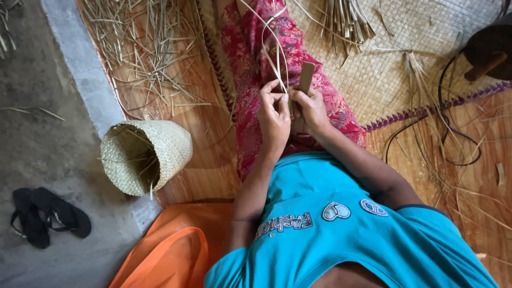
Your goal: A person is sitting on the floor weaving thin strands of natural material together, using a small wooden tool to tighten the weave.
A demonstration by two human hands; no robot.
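I sit on the floor with my legs stretched out under a red flowered cloth [277,48]. My left hand [273,114] pinches thin pale plant strips [273,48] that curve up and away over my lap. Right beside it, touching the same strips, my right hand [311,109] grips a small flat brown piece [306,77], which stands upright above my fingers. Both hands meet just above my lap, in front of my teal shirt.
A small woven basket [146,154] lies on its side to my left. Loose straw [138,48] is scattered beyond it. Also around me are black flip-flops [48,216], an orange bag [170,250], a woven mat [384,69], a black cable [453,133] and a dark round object [488,50].
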